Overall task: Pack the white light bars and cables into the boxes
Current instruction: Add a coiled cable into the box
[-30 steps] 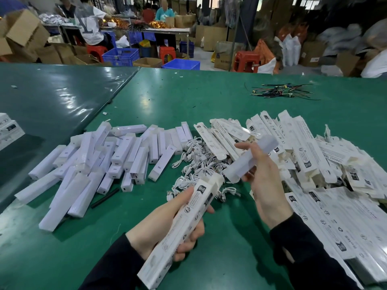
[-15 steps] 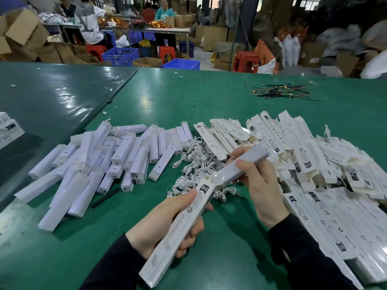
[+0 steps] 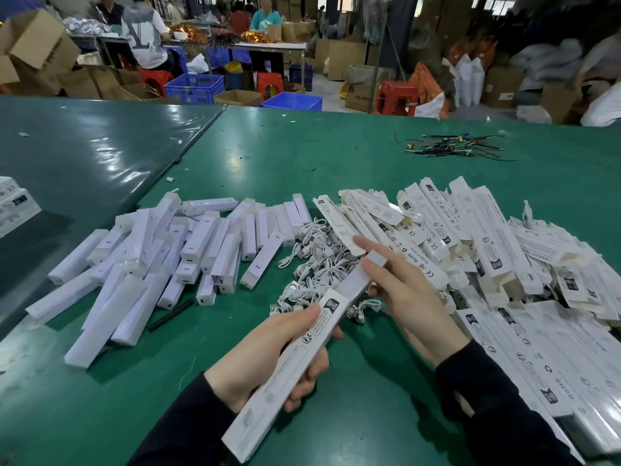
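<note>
My left hand (image 3: 262, 354) grips a long white printed box (image 3: 292, 361), tilted up to the right over the green table (image 3: 302, 169). A white light bar (image 3: 361, 279) sticks partly out of the box's open upper end. My right hand (image 3: 410, 307) holds that bar near its free end, index finger stretched out above it. A heap of loose white light bars (image 3: 188, 250) lies to the left. Coiled white cables (image 3: 316, 264) lie in the middle, behind the box. Several flat white boxes (image 3: 487, 250) are piled on the right.
A bundle of coloured wires (image 3: 447, 148) lies far back right on the table. More white boxes (image 3: 13, 203) sit at the left edge on the darker table. A thin black stick (image 3: 171, 314) lies by the light bars. People, crates and cartons are beyond the table.
My right hand brought the light bar down to the box's open end and slid it part way in. My left hand kept hold of the box.
</note>
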Demonstrator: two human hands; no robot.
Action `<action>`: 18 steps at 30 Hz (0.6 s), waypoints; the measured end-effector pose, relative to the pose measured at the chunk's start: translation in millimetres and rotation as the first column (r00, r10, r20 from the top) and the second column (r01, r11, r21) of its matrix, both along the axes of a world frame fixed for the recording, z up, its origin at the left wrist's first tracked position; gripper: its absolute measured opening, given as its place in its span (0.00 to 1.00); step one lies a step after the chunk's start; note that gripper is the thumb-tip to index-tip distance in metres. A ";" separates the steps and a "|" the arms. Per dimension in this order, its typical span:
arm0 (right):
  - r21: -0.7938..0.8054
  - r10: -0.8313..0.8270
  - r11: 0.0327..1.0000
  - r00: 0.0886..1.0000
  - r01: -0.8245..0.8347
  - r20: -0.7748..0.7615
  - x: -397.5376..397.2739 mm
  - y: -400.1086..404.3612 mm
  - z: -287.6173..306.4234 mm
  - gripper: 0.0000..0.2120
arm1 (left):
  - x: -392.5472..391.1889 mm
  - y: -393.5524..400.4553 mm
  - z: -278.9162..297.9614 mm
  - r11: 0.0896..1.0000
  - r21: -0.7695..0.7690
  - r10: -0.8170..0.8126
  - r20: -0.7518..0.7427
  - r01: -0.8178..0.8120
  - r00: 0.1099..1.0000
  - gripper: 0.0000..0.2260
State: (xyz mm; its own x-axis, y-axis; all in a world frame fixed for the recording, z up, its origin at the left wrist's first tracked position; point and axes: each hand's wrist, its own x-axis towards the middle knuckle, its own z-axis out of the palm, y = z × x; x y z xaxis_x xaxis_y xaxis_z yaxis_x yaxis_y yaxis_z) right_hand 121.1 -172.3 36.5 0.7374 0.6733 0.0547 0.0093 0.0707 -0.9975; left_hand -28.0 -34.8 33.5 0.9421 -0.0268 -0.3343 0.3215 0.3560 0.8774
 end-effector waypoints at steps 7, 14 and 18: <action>0.016 -0.088 0.996 0.976 0.086 0.201 -10.3 7.8 -1.1 0.09 | 2.5 -4.5 0.6 0.998 -0.031 0.062 0.015 -0.061 0.998 0.18; -0.292 0.263 0.936 0.945 -0.199 0.197 -24.3 9.1 -9.2 0.28 | 1.2 -8.7 -2.7 0.999 0.013 0.029 -0.008 -0.029 1.000 0.19; -0.105 0.058 0.994 0.982 -0.040 0.178 -20.0 9.3 -2.1 0.20 | 1.7 -6.1 0.4 0.998 -0.037 0.057 0.021 -0.056 0.998 0.19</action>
State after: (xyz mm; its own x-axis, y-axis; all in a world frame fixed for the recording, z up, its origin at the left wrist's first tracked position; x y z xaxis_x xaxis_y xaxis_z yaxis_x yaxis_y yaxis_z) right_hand 101.0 -163.0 34.4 0.6873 0.7173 0.1142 0.1889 -0.0247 -0.9817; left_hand -26.3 -40.9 33.9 0.9496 0.0151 -0.3132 0.2805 0.4054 0.8700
